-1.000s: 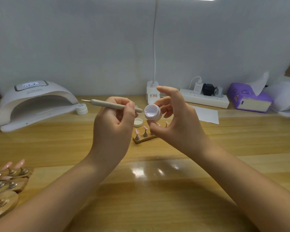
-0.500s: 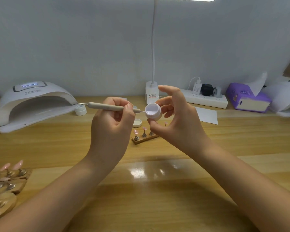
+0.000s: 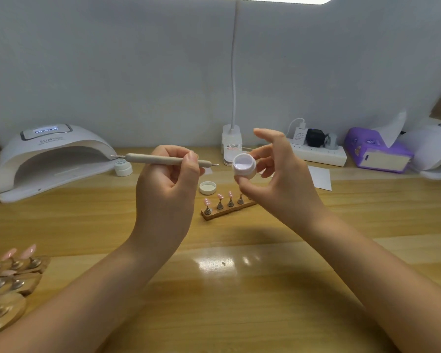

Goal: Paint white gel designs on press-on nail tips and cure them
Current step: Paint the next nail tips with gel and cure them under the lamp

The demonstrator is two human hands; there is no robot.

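Open gel pot (image 3: 244, 166) at frame centre, pinched in right hand (image 3: 278, 179) fingers; pen (image 3: 163, 159) just left, tip apart from pot, gripped by left hand (image 3: 167, 184). Below: nail stand (image 3: 227, 206) and lid (image 3: 207, 187) on desk (image 3: 239, 301). Upper left: lamp (image 3: 51, 159)

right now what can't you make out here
Head view, the only one:
- Tool tip: too small to tell if gel is on it.
- Nail holder right end: hidden behind right hand.
- Stands at lower left: cut by frame edge.
- Lamp display: blurred, unreadable.
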